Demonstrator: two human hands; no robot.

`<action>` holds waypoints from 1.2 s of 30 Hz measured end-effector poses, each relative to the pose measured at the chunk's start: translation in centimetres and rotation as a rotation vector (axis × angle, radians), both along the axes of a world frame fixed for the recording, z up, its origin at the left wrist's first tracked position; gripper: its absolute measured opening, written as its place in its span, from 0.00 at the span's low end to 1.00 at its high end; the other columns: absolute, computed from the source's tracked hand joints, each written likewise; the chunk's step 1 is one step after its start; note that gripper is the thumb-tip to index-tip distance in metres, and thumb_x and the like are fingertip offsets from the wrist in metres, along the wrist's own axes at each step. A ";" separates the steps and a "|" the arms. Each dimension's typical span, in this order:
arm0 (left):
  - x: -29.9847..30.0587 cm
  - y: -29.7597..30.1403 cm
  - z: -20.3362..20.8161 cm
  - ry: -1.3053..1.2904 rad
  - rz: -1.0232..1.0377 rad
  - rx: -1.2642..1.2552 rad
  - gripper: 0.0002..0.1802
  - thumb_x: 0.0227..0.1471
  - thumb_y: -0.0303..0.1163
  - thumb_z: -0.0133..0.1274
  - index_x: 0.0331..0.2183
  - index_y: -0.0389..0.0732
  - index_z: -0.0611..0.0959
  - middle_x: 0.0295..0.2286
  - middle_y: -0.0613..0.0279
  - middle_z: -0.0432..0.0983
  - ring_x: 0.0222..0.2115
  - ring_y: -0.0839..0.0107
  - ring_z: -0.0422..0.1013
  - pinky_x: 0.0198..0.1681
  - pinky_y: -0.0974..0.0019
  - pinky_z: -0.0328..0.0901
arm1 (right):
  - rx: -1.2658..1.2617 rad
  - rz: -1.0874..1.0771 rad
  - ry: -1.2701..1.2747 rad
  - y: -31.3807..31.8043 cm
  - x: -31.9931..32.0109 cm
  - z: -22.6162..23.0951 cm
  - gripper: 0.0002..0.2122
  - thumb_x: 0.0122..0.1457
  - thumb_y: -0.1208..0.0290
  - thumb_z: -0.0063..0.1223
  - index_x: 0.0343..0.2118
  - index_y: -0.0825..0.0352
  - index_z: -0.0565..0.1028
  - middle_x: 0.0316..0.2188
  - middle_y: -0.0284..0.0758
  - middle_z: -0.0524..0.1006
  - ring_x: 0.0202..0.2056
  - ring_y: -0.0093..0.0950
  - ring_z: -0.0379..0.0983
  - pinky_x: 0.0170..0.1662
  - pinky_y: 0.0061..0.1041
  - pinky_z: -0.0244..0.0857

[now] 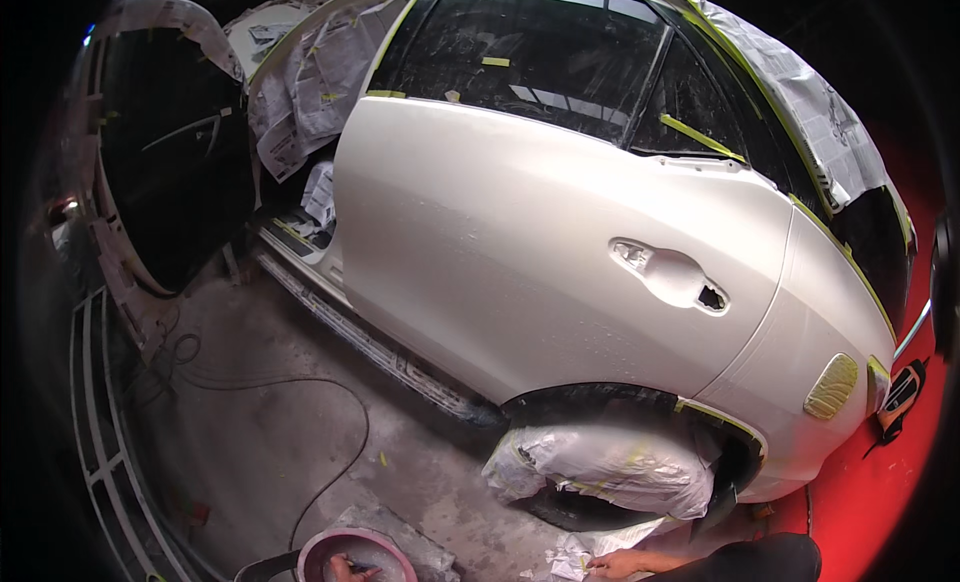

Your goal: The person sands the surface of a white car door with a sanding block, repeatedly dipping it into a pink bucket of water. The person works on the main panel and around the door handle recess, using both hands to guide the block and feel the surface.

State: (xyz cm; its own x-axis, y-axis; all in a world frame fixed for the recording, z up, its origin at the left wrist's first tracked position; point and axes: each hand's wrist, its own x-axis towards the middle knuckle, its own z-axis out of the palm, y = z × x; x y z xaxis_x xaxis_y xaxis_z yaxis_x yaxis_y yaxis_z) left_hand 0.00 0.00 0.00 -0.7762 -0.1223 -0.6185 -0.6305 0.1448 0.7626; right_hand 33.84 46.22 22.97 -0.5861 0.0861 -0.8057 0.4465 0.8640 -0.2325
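Pink round plastic bowl (357,556) sits on the grey concrete floor (260,432) under our left hand (345,569), whose fingers dip inside it; we cannot tell whether they grip anything. To work cleanly, we judge it best to steady the bowl and keep drips off the floor. Our right hand (620,564) lies flat, fingers spread, on crumpled masking paper (570,560) below the white car door (560,252) and paper-wrapped wheel (600,467).

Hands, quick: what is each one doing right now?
Left hand: reaching into a pink bowl; grip cannot be told.
Right hand: flat and open on crumpled paper on the floor.
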 end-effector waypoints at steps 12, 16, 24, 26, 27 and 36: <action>-2.3 29.3 43.5 0.748 -0.242 0.619 0.29 0.56 0.39 0.39 0.58 0.41 0.60 0.60 0.55 0.51 0.61 0.55 0.46 0.59 0.52 0.49 | 0.990 0.165 1.808 21.8 -5.5 39.8 0.10 0.51 0.78 0.58 0.38 0.69 0.76 0.41 0.41 0.75 0.45 0.41 0.72 0.48 0.37 0.67; -4.1 52.6 57.0 1.210 -0.415 0.335 0.35 0.61 0.46 0.31 0.61 0.32 0.51 0.62 0.44 0.43 0.64 0.49 0.37 0.65 0.53 0.39 | 1.420 0.329 1.940 31.4 -2.1 50.4 0.09 0.55 0.76 0.57 0.39 0.67 0.77 0.44 0.39 0.75 0.49 0.38 0.70 0.53 0.37 0.63; -6.2 68.4 64.9 1.288 -0.365 -0.367 0.41 0.62 0.50 0.27 0.61 0.23 0.46 0.63 0.36 0.37 0.66 0.46 0.30 0.66 0.46 0.26 | 1.685 0.530 1.750 40.7 1.1 57.9 0.11 0.54 0.75 0.57 0.41 0.68 0.77 0.48 0.39 0.73 0.53 0.37 0.67 0.60 0.39 0.57; -4.0 67.9 66.4 1.227 -0.430 -0.426 0.42 0.61 0.50 0.27 0.61 0.23 0.46 0.63 0.35 0.36 0.66 0.46 0.30 0.66 0.44 0.25 | 1.719 0.562 1.683 42.0 2.9 58.2 0.11 0.54 0.76 0.56 0.41 0.69 0.77 0.48 0.40 0.73 0.53 0.37 0.67 0.60 0.39 0.58; -4.3 67.8 66.7 1.255 -0.439 -0.496 0.41 0.62 0.51 0.25 0.61 0.23 0.47 0.64 0.38 0.37 0.66 0.46 0.30 0.65 0.40 0.24 | 1.727 0.594 1.727 42.5 3.5 57.8 0.11 0.53 0.77 0.56 0.41 0.69 0.77 0.49 0.41 0.73 0.53 0.38 0.68 0.60 0.40 0.58; 14.9 70.0 61.9 1.776 -0.812 -0.274 0.41 0.63 0.49 0.25 0.60 0.19 0.46 0.61 0.27 0.37 0.65 0.44 0.32 0.67 0.52 0.28 | 1.495 0.603 1.762 40.8 1.8 56.0 0.16 0.55 0.80 0.54 0.48 0.65 0.74 0.54 0.38 0.69 0.55 0.38 0.66 0.57 0.37 0.62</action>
